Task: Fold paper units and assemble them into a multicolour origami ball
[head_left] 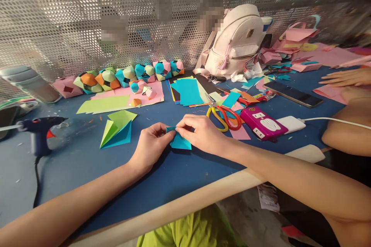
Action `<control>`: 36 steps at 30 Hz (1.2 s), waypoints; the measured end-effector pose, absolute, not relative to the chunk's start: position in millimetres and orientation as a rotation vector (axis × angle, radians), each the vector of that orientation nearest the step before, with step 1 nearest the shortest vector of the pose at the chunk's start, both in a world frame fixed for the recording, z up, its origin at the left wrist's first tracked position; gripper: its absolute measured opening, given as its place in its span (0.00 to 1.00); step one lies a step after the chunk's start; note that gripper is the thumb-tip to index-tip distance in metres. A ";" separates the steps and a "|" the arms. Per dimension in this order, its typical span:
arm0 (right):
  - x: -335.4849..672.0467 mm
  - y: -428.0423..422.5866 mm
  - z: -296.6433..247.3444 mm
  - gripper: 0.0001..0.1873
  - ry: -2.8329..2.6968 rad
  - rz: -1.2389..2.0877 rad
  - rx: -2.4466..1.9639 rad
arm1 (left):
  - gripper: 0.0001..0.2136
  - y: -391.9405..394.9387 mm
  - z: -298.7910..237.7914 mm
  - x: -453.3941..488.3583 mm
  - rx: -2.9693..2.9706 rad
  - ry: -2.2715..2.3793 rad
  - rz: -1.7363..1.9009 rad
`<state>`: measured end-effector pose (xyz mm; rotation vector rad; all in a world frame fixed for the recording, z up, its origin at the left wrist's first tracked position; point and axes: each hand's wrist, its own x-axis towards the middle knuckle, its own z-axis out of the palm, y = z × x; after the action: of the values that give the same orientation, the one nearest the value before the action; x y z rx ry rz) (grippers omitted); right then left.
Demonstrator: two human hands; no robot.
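A small blue sheet of paper [182, 143] is pinched between both hands just above the blue tabletop. My left hand [153, 141] is closed on its upper left edge, thumb on top. Across from it, my right hand [199, 133] grips the top edge with thumb and fingers, close to the left thumb. A fold seems to run along that top edge, partly hidden by the fingers. Left of the hands lie folded green and blue papers [118, 130]. Scissors with yellow and red handles [224, 117] rest just beyond my right hand.
A glue gun [40, 133] stands at left near a bottle [31, 85]. Folded paper balls [127, 76] line the back, beside a white backpack [239, 42]. Right are a purple power strip [262, 123], a phone [292, 93] and another person's hand [348, 77]. A pale edge [232, 185] borders the table.
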<state>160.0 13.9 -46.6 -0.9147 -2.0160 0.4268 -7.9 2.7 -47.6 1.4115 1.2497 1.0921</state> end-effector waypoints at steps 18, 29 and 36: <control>166.4 17.8 -51.2 0.10 -2.069 0.259 -0.809 | 0.09 5.3 -43.0 -12.9 1.428 1.183 0.998; 162.9 16.5 -47.5 0.04 -2.054 0.437 -0.974 | 0.08 8.7 -44.0 -14.3 1.470 1.278 1.083; 157.3 16.0 -44.0 0.05 -1.998 0.592 -1.205 | 0.10 7.2 -48.7 -12.6 1.413 1.247 1.065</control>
<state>157.3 16.0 -44.0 -1.2054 -1.9976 0.5925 -12.6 7.2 -48.7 1.4133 1.2465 1.0653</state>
